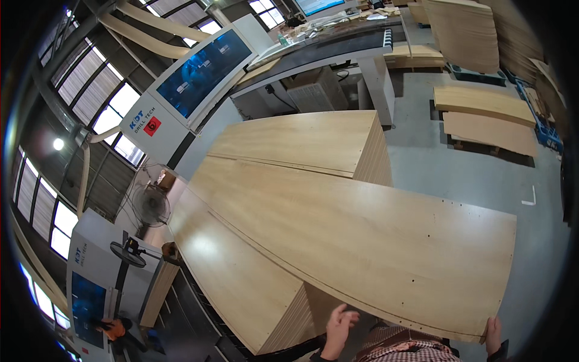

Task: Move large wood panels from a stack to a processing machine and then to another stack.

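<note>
A long, pale wooden panel [362,223] with small drilled holes near its near end lies slanting across the view, and that end juts out toward me. At its near right corner my right hand [493,335] grips the end edge, partly hidden by the panel. Just off the panel's near long edge, my left hand [339,329] is held up with fingers apart and nothing in it. To the left sits a stack of similar panels [241,274], and another panel stack [301,139] stands beyond the long panel.
White drilling machines with dark screen panels [205,69] stand at the left. A black fan [128,252] is near one of them. Low board piles [482,104] rest on the floor at the right. At the lower left, another person [114,329] wears orange.
</note>
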### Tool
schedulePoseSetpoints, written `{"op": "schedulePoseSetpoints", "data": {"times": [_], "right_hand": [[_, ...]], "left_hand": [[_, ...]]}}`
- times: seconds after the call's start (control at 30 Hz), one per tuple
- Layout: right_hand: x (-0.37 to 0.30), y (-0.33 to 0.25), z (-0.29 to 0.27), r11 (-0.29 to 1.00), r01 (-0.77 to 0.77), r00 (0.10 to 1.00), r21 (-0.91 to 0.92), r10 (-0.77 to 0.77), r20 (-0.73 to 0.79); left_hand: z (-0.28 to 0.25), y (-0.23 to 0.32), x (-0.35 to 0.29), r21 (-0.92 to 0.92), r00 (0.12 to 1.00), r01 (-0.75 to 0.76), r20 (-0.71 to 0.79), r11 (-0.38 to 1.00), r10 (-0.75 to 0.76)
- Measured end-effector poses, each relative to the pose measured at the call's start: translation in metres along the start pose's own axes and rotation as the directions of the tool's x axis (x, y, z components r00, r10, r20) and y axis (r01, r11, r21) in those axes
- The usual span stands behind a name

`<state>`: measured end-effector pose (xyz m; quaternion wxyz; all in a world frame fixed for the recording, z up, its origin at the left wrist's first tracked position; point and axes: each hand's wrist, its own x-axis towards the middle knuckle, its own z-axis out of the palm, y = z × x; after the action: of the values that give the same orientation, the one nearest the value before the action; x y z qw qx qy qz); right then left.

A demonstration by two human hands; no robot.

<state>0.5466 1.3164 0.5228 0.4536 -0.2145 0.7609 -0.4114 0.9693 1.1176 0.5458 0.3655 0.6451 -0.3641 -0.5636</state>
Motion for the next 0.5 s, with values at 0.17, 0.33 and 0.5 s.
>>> {"op": "schedulePoseSetpoints", "data": {"times": [0.17, 0.33, 0.5], "right_hand": [[0.012, -0.006, 0.036, 1.0, 0.014, 0.988, 0.021, -0.017, 0.151], [0.024, -0.039, 0.085, 0.994, 0.089, 0.935, 0.068, -0.107, 0.338], [0.039, -0.081, 0.135, 0.997, 0.076, 0.856, 0.03, -0.081, 0.511]], "left_hand": [[-0.059, 0.027, 0.044, 0.723, 0.839, -0.364, -0.019, 0.587, 0.544], [-0.09, 0.036, 0.092, 0.779, 0.908, -0.229, -0.047, 0.584, 0.417], [-0.122, 0.041, 0.146, 0.864, 0.901, -0.185, -0.041, 0.468, 0.432]]}}
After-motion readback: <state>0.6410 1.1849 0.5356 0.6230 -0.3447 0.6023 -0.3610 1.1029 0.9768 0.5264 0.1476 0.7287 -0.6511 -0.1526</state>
